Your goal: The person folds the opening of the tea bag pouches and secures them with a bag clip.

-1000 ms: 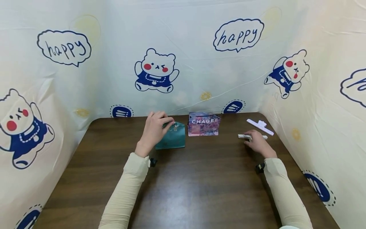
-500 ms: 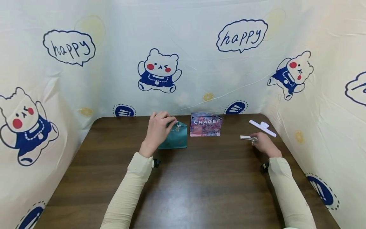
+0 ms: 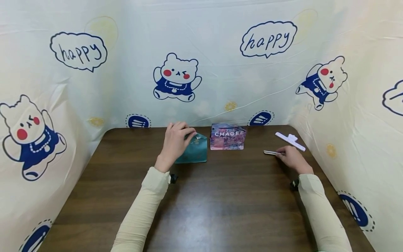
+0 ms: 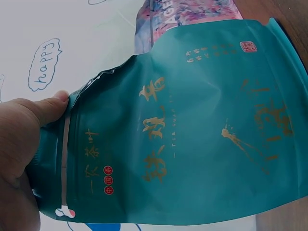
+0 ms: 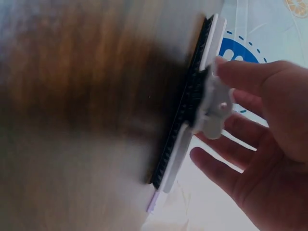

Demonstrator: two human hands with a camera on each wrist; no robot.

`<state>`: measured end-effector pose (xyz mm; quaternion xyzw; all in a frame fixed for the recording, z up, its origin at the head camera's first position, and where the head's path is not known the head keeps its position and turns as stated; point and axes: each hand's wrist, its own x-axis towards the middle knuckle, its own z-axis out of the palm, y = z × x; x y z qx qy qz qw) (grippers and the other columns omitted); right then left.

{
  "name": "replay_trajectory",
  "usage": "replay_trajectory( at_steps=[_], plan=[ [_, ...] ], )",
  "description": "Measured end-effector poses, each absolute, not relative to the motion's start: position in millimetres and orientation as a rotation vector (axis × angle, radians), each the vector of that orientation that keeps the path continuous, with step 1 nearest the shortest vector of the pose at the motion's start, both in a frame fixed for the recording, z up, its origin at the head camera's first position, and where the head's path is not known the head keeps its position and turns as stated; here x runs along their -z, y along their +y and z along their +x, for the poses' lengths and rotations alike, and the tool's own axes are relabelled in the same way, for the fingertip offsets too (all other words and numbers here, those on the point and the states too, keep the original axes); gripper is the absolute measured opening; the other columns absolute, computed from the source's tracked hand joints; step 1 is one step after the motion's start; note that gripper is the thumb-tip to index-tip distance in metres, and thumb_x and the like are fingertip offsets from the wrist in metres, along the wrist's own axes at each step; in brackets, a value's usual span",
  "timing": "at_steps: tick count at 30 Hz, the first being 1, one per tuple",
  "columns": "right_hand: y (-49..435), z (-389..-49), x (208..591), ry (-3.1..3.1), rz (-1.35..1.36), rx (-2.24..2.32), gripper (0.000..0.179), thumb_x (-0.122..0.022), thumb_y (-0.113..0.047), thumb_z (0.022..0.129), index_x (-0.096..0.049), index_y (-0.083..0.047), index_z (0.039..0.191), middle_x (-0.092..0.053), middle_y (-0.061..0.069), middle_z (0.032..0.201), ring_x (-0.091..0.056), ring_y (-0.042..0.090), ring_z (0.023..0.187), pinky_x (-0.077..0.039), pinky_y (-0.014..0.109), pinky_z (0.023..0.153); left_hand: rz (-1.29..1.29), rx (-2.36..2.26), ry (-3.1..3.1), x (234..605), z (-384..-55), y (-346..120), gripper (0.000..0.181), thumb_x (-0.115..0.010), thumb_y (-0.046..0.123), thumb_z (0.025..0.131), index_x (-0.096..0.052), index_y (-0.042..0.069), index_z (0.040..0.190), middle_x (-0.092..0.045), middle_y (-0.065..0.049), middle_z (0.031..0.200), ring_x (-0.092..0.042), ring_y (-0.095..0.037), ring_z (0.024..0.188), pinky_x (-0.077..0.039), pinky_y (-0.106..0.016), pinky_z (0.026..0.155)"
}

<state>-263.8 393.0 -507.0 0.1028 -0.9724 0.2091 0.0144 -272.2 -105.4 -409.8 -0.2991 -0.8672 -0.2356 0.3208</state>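
Observation:
With its thumb on the near side, my left hand (image 3: 176, 141) pinches the top edge of a teal tea bag (image 4: 202, 110), which stands on the table. Gold characters and a thin tie strip (image 4: 65, 159) near the top mark its front. My right hand (image 3: 293, 157) holds a white bag clip (image 5: 217, 103) by its middle handle, between thumb and fingers. Dark teeth line the clip's long edge in the right wrist view. From the head camera, the far part of that clip is hidden by the hand.
Right of the teal bag stands a pink and purple CHAGEE bag (image 3: 227, 138). A lilac bag clip (image 3: 290, 141) lies just beyond my right hand. The brown table (image 3: 220, 196) ends at a printed cloth backdrop (image 3: 217, 84).
My right hand has closed its fingers on the white clip and tilted it, so it looks thinner from the head. My left hand stays on the teal bag. The head view shifts slightly.

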Motion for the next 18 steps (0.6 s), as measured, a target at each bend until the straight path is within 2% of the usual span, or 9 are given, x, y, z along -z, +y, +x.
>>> replay_trajectory(
  at_steps=[6,9,14,18],
  plan=[
    [389.0,-262.7,507.4,-2.983,0.316,-0.728,0.023,-0.061,-0.007,0.099,-0.073,0.009,0.109,-0.073,0.027,0.108,-0.068,0.044,0.105,-0.05,0.06,0.093,-0.781,0.617,-2.277,410.8,-271.6,-105.3,0.014,-0.079,0.021,0.09,-0.082,0.01,0.098,-0.063,-0.004,0.084,-0.053,-0.023,0.077,-0.029,-0.038,0.072],
    [385.2,-263.2,507.6,-2.929,0.326,-0.773,0.023,-0.06,-0.007,0.1,-0.073,0.01,0.11,-0.073,0.027,0.107,-0.069,0.042,0.103,-0.05,0.06,0.092,-0.78,0.619,-2.277,411.7,-272.2,-105.7,0.014,-0.079,0.02,0.09,-0.082,0.01,0.098,-0.063,-0.004,0.083,-0.053,-0.023,0.076,-0.029,-0.039,0.073],
    [379.8,-265.1,511.7,-2.875,0.333,-0.777,0.023,-0.058,-0.007,0.102,-0.072,0.011,0.105,-0.074,0.024,0.099,-0.068,0.035,0.092,-0.052,0.055,0.085,-0.784,0.621,-2.271,411.6,-272.7,-105.7,0.013,-0.079,0.021,0.09,-0.082,0.01,0.098,-0.062,-0.004,0.083,-0.052,-0.023,0.075,-0.029,-0.039,0.073],
    [378.2,-266.5,514.9,-2.884,0.33,-0.768,0.024,-0.057,-0.01,0.103,-0.073,0.008,0.099,-0.072,0.016,0.086,-0.062,0.027,0.079,-0.05,0.048,0.077,-0.788,0.624,-2.268,411.3,-272.7,-105.3,0.013,-0.079,0.021,0.09,-0.082,0.011,0.098,-0.063,-0.004,0.083,-0.052,-0.023,0.075,-0.029,-0.039,0.073]
  ],
)
